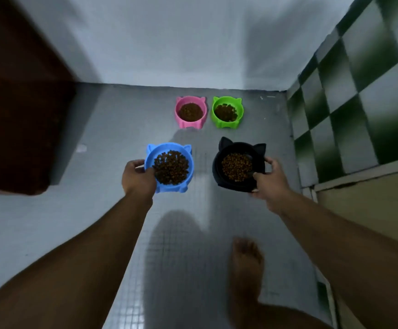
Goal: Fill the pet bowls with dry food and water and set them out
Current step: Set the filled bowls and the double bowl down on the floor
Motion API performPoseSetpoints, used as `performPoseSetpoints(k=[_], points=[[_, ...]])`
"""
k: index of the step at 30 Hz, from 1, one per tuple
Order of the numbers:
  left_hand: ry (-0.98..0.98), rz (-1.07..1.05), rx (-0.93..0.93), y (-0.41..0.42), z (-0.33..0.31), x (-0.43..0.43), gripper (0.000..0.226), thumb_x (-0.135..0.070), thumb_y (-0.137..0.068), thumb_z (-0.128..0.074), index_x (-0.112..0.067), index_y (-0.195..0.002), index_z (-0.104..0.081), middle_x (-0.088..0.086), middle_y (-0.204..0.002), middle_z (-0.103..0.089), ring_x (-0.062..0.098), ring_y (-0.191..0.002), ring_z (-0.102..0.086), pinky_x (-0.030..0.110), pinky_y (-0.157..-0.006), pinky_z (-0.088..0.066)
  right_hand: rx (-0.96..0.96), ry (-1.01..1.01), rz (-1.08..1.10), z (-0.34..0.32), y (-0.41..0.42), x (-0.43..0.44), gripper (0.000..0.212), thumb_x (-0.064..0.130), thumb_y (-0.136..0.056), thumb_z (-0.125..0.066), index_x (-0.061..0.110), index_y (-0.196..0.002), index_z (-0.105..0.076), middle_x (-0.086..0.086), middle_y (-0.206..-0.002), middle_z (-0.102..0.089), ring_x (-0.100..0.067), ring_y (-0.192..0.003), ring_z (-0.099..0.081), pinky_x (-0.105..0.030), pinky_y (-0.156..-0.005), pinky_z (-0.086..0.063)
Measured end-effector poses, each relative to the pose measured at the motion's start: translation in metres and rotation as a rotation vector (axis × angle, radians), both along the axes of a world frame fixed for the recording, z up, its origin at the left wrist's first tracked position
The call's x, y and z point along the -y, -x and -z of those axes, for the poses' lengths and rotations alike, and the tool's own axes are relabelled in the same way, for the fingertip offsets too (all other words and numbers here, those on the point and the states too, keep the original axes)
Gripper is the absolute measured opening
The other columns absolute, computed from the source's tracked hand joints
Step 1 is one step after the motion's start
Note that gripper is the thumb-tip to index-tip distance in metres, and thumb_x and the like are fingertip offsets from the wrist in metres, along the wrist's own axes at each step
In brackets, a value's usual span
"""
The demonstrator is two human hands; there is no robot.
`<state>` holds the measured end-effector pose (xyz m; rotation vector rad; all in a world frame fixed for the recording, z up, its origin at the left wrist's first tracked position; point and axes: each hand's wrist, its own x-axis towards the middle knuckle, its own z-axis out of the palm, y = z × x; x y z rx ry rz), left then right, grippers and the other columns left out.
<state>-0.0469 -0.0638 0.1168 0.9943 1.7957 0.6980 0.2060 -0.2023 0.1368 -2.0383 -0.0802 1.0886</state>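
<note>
Bowls, one per grip: my left grip clasps the blue bowl by its left rim, and my right grip clasps the black bowl by its right rim, thumb over the edge. Both are loaded with kibble and held roughly level, the black one tipped slightly toward me. I read them as carried above the floor, though I can't be sure how high.

Ahead, close to the back wall, the pink bowl and green bowl sit side by side on the floor, both with food in them. The bare floor on my side of that pair lies straight ahead and down from both grips, blue lining up roughly with pink and black with green. A dark brown panel stands well off to the left and the checkered wall to the right. My bare foot is behind the bowls. I see no water in any bowl.
</note>
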Motion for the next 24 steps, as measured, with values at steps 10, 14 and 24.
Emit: performPoseSetpoints(k=[10,14,24], points=[[-0.017,0.076,-0.025,-0.083,0.150,-0.065,0.024,-0.005,-0.086,-0.066,-0.012,-0.109,-0.066,0.003,-0.089,-0.066,0.018,-0.074,-0.063,0.032,-0.075,-0.056,0.044,-0.001,-0.042,0.168,-0.075,-0.061,0.054,0.001,-0.095,-0.051,0.039,-0.133,-0.041,-0.011,-0.127,-0.052,-0.036,-0.103,-0.063,-0.055,-0.068,-0.061],[-0.038,0.068,-0.051,-0.091,0.164,-0.077,0.023,-0.010,-0.086,-0.066,-0.016,-0.109,-0.065,0.003,-0.094,-0.067,0.027,-0.089,-0.069,0.036,-0.083,-0.059,0.092,-0.016,-0.078,0.178,-0.081,-0.072,0.051,0.004,-0.096,-0.052,0.036,-0.135,-0.045,-0.009,-0.124,-0.054,-0.030,-0.097,-0.062,-0.055,-0.072,-0.060],[-0.111,0.332,-0.262,-0.091,0.166,-0.078,0.038,-0.010,-0.094,-0.055,-0.013,-0.131,-0.063,0.011,-0.111,-0.074,0.028,-0.105,-0.068,0.023,-0.080,-0.040,0.549,0.097,-0.210,0.190,-0.066,-0.073,0.039,0.021,-0.096,-0.063,0.015,-0.134,-0.058,-0.014,-0.127,-0.066,-0.032,-0.112,-0.063,-0.028,-0.090,-0.046]])
